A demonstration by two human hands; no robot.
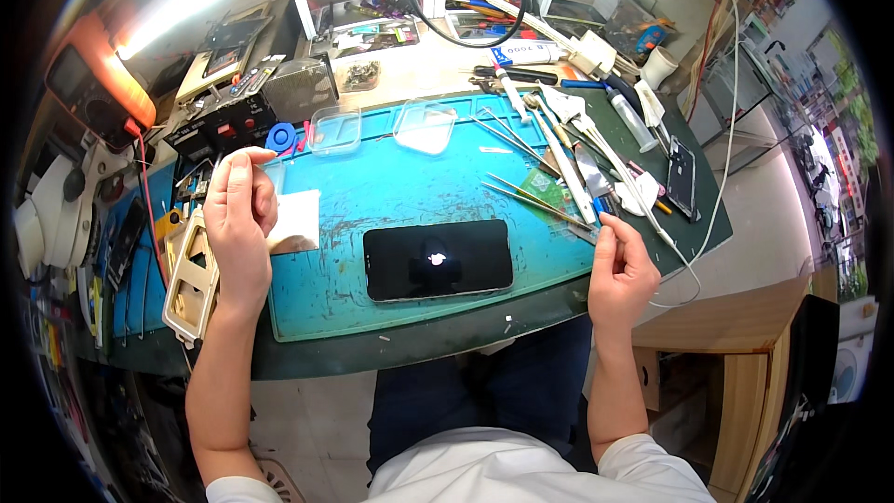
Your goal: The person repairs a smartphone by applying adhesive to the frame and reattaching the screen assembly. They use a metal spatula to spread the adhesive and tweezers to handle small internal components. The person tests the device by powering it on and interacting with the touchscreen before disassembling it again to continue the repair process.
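Note:
A black smartphone (pixel 438 261) lies face up on the blue work mat (pixel 326 303), a white logo lit on its dark screen. To its left, my left hand (pixel 240 196) is raised with the fingers curled and pressed together; whatever they may hold is hidden. Beside it lies a white square sheet (pixel 296 221). My right hand (pixel 622 265) is closed in a pinch at the mat's right edge. Its fingertips meet a small blue piece (pixel 601 208), perhaps the handle of a metal blade (pixel 590 170); the grip is unclear. Tweezers (pixel 535 197) lie close by.
Clear plastic trays (pixel 425 125) stand at the back of the mat. Several tools, a syringe (pixel 631 119) and a phone frame (pixel 682 179) crowd the right. A beige metal fixture (pixel 193 279) and an orange multimeter (pixel 98 84) are left. A white cable (pixel 734 112) hangs right.

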